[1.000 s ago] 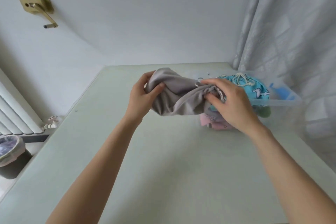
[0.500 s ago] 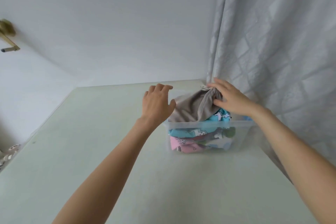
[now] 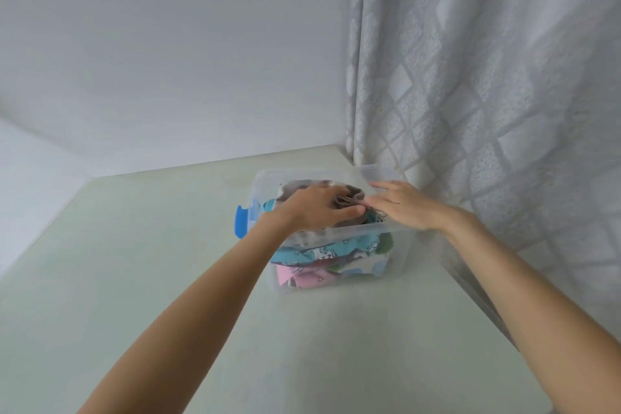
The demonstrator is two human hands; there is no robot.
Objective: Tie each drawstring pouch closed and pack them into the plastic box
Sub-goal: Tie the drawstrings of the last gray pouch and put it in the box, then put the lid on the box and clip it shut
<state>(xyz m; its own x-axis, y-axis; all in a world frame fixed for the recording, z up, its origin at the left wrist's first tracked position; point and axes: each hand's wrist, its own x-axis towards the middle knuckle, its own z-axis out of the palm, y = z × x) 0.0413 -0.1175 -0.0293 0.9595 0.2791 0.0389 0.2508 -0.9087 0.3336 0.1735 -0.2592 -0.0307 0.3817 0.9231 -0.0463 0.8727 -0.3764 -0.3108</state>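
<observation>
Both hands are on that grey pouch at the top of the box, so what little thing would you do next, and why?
Probably press the grey pouch a little deeper. It sits on top of the patterned pouches, which already fill the clear plastic box nearly to its rim. The left hand and the right hand both rest on it with fingers fairly straight, so a push down looks the natural follow-up.
</observation>
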